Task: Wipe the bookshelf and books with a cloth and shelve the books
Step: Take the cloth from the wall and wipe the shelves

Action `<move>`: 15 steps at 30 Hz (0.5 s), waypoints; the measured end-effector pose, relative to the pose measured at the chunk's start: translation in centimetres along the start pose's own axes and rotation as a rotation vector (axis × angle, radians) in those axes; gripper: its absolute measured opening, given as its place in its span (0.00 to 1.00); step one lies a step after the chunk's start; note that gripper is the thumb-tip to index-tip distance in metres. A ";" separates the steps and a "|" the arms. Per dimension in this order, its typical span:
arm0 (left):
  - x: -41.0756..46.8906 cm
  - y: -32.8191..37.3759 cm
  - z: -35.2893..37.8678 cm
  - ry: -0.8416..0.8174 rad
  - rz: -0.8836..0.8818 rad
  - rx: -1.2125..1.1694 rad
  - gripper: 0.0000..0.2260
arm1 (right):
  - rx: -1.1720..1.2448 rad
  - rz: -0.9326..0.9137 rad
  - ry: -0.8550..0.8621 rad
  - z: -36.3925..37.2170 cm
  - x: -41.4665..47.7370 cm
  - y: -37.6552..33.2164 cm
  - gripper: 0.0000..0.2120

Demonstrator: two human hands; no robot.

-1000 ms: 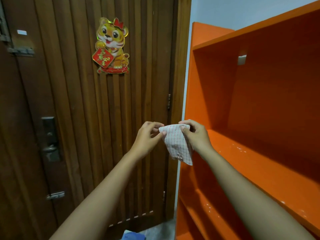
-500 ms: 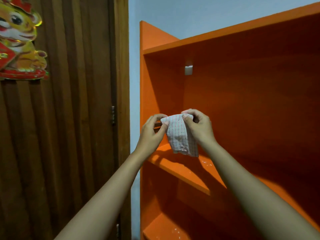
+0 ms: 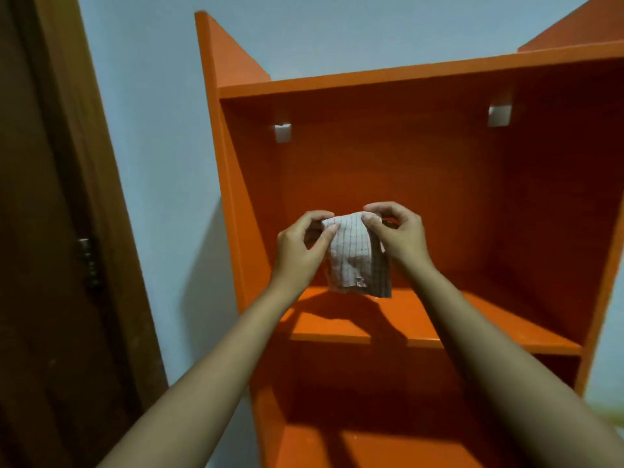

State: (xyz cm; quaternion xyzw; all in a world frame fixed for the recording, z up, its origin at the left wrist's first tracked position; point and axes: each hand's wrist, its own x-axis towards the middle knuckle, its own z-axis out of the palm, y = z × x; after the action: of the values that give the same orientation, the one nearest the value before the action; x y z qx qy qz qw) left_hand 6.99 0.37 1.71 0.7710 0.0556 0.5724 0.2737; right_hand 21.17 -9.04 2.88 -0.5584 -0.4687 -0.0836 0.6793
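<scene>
— Fingers (image 3: 326, 231) of both our hands are curled in on the cloth (image 3: 351, 261). Our left hand (image 3: 297, 251) pinches its upper left corner between thumb and forefinger, and our right hand (image 3: 398, 241) pinches the upper right corner the same way.

— And where do we have the cloth?

— At the centre of the frame, held up in the air before the upper part of the bookshelf (image 3: 233, 184). It hangs folded from our fingertips, white with a thin grid of lines. Its lower edge shows just above the board (image 3: 506, 336); whether it touches the board we cannot tell.

— What do we see behind our hands?

— An orange back panel (image 3: 388, 170), with a white bracket (image 3: 283, 132) at its upper left and a second bracket (image 3: 499, 115) at its upper right. Under the board, at the bottom of the frame, a lower compartment (image 3: 337, 444) opens, orange as well.

— And farther off?

— Along the left edge of the frame we have a dark wooden door (image 3: 40, 265) with a hinge (image 3: 88, 261). Between it and the bookshelf, and above the bookshelf's top, runs a pale blue wall (image 3: 152, 136).
</scene>
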 end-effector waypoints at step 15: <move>-6.0 7.2 14.5 -0.302 -0.149 -0.539 0.05 | -0.534 0.162 0.336 -16.2 -7.8 -2.0 0.03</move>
State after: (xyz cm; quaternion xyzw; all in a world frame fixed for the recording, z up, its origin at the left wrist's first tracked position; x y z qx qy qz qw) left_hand 16.59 -13.31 -2.75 0.7406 -0.0830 0.4240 0.5146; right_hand 24.44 -26.51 -0.49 -0.7308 -0.2658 -0.2403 0.5810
